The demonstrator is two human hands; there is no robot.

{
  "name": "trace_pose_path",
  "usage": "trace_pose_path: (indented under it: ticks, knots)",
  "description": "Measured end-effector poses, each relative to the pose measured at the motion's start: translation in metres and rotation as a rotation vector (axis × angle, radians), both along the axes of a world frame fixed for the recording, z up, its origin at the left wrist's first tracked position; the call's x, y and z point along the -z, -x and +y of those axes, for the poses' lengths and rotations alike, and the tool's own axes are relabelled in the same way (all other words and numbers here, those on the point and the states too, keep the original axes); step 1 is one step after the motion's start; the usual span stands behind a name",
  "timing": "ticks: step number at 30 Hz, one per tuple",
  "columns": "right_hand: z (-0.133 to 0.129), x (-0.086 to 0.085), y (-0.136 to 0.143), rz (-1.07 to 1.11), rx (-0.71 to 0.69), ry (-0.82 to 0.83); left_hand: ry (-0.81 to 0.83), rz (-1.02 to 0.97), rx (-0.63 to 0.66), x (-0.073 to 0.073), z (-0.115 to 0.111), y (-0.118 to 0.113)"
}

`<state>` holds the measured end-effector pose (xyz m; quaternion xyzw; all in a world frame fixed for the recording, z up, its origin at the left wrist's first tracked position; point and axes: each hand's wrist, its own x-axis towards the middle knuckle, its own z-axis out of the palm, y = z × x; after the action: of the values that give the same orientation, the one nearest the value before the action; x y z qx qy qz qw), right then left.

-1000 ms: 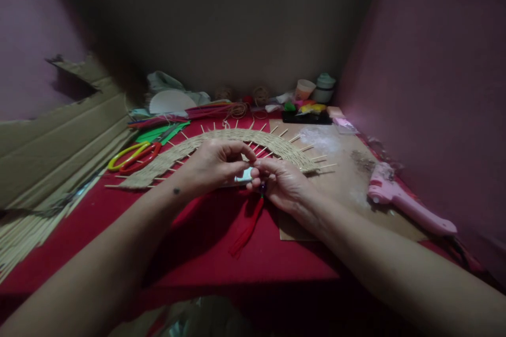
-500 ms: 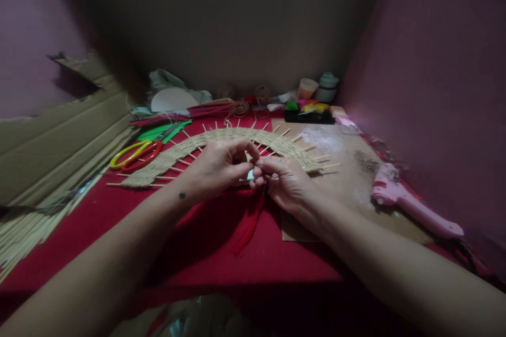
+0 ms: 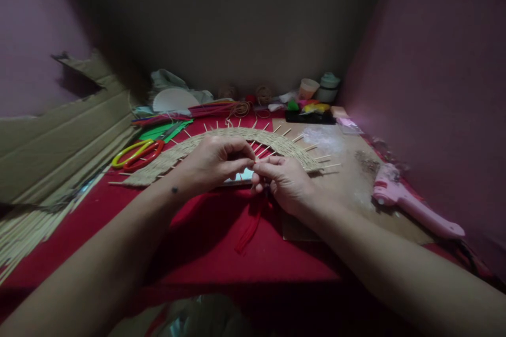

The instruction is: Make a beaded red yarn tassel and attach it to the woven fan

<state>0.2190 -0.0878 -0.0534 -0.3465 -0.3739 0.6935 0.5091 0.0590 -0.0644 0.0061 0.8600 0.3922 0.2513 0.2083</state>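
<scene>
My left hand (image 3: 221,160) is closed, thumb and index fingertips pinched together at the tips of my right hand's fingers. What is between those fingertips is too small to make out. My right hand (image 3: 282,176) is closed too, and a red thread tassel (image 3: 250,233) hangs from beneath it over the red cloth. Behind both hands lies a woven arch (image 3: 190,146) of beige cord on thin sticks that fan outward. Under the fingers shows part of a pale blue flat thing (image 3: 241,176), mostly hidden.
Red-and-yellow-handled scissors (image 3: 138,154) lie on green sheets to the left. A pink glue gun (image 3: 415,205) rests on the brown board (image 3: 348,168) at right. Cardboard (image 3: 59,147) and a bundle of sticks line the left side. A cup (image 3: 308,88) and lidded jar (image 3: 328,87) stand behind.
My left fingertips have straightened into a pinch against the right hand's fingertips. More of the pale blue thing shows below them. The tassel hangs nearly where it was.
</scene>
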Motion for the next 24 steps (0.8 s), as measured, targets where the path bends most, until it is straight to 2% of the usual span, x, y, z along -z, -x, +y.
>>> trace_pose_path:
  ticks: [4, 6, 11, 16, 24]
  knots:
    - [0.000, 0.000, 0.000, -0.046, -0.002, 0.007, -0.251, 0.146, 0.022, 0.007, -0.001, 0.000]
    - [0.000, 0.000, 0.001, -0.031, -0.011, 0.008, -0.284, 0.182, 0.004, 0.010, -0.002, -0.001]
    - [0.002, 0.002, 0.001, 0.043, -0.033, 0.001, -0.157, 0.151, -0.072, 0.010, -0.003, -0.003]
    - [0.003, 0.003, 0.001, 0.057, -0.032, 0.015, -0.096, 0.162, -0.133, 0.008, -0.002, -0.002]
    - [0.004, 0.005, 0.001, 0.047, -0.039, 0.033, -0.003, 0.175, -0.136, 0.000, -0.004, -0.002]
